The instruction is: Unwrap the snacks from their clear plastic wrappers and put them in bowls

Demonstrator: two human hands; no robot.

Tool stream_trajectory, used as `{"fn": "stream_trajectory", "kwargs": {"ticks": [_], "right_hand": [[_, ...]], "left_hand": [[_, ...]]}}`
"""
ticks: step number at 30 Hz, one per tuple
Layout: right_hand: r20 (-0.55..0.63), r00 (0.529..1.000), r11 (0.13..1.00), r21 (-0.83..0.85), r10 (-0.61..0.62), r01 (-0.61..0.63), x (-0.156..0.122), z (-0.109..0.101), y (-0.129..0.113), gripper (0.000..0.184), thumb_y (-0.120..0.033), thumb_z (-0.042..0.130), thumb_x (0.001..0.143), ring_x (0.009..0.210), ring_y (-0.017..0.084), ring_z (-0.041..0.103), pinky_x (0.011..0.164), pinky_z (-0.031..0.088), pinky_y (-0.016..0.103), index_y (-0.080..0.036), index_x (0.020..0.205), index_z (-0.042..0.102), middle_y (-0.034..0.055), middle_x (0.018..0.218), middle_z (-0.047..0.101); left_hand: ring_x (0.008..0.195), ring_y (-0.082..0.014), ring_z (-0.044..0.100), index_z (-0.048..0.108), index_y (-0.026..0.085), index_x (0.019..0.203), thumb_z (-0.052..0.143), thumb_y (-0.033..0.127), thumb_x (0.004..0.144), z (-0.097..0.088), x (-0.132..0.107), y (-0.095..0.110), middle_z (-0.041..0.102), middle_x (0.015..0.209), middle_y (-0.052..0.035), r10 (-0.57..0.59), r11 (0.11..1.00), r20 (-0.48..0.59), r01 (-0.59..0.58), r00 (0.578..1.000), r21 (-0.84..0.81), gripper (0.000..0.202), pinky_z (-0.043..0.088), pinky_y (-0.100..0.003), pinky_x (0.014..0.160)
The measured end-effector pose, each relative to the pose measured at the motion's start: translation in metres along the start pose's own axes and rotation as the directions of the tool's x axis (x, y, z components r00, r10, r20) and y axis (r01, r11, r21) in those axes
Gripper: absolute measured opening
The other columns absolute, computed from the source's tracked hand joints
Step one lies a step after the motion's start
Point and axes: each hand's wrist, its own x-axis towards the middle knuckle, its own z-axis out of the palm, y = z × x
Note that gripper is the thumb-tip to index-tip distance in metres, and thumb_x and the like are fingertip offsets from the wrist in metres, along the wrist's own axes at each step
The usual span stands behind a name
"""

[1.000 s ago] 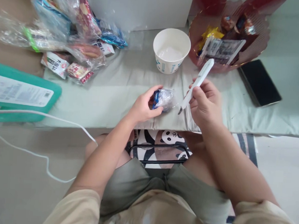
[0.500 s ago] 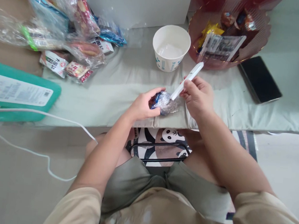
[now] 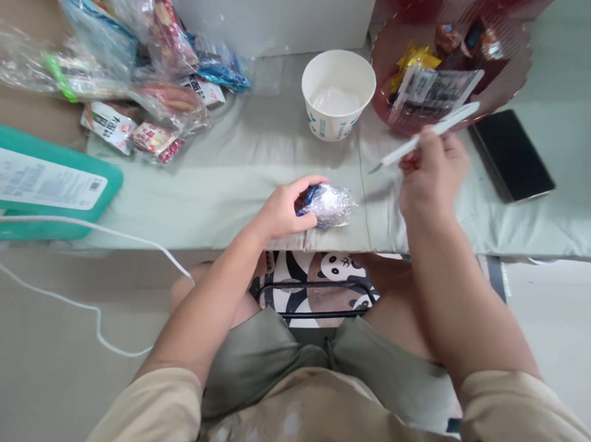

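My left hand [image 3: 291,207] is closed around the left side of a small snack packet [image 3: 330,206] in clear, crinkled plastic with blue print, resting on the cloth near the front edge. What lies inside the wrapper is hard to make out. My right hand [image 3: 433,173], a little blurred, grips a slim white utility knife [image 3: 444,127] by its middle. The knife's thin dark tip points down and left, apart from the packet. Beyond both hands stands a white paper bowl [image 3: 336,127], with something whitish inside.
A pinkish ribbed basket [image 3: 522,68] of wrapped snacks stands at the back right, beside a black phone [image 3: 512,155]. Bagged snacks [image 3: 109,76] pile up at the back left. A green container [image 3: 98,165] and white cable [image 3: 99,229] lie at the left.
My right hand has moved right and slightly away with the knife, drawing its tip off the packet. My left hand stays in place on the packet.
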Motion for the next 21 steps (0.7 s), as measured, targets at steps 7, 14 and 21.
{"fn": "stream_trajectory", "kwargs": {"ticks": [7,14,21], "right_hand": [[0.282,0.951,0.806,-0.530,-0.127,0.264,-0.013,-0.033,-0.019,0.028,-0.034,0.058,0.092,0.078,0.017,0.062,0.074,0.052,0.035,-0.025,0.116,0.069,0.0048,0.095,0.065],[0.321,0.918,0.441,-0.806,-0.234,0.394,-0.008,-0.035,-0.011,0.024,-0.026,0.060,0.092,0.116,0.033,0.058,0.104,0.041,0.057,-0.022,0.114,0.070,0.0130,0.115,0.066],[0.541,0.782,0.594,-0.531,-0.310,0.604,-0.038,-0.016,-0.007,0.018,-0.030,0.054,0.095,0.098,0.030,0.063,0.092,0.050,0.047,-0.023,0.104,0.068,0.0116,0.099,0.068]], "left_hand": [[0.130,-0.0314,0.060,0.056,0.018,0.136,0.064,0.032,0.076,0.007,0.001,-0.018,0.059,0.142,-0.0173,0.211,0.941,-0.308,-0.108,0.928,0.320,0.061,0.057,-0.044,0.101],[0.122,-0.0325,0.062,0.057,0.021,0.127,0.072,0.039,0.076,0.010,0.001,-0.011,0.067,0.129,-0.0129,0.328,0.854,-0.265,-0.165,0.907,0.493,0.056,0.048,-0.050,0.110],[0.093,-0.0196,0.066,0.059,0.024,0.084,0.060,0.031,0.086,0.001,-0.010,0.013,0.070,0.092,-0.0032,0.060,0.964,-0.482,0.075,0.874,0.256,0.008,0.054,-0.036,0.091]]}}
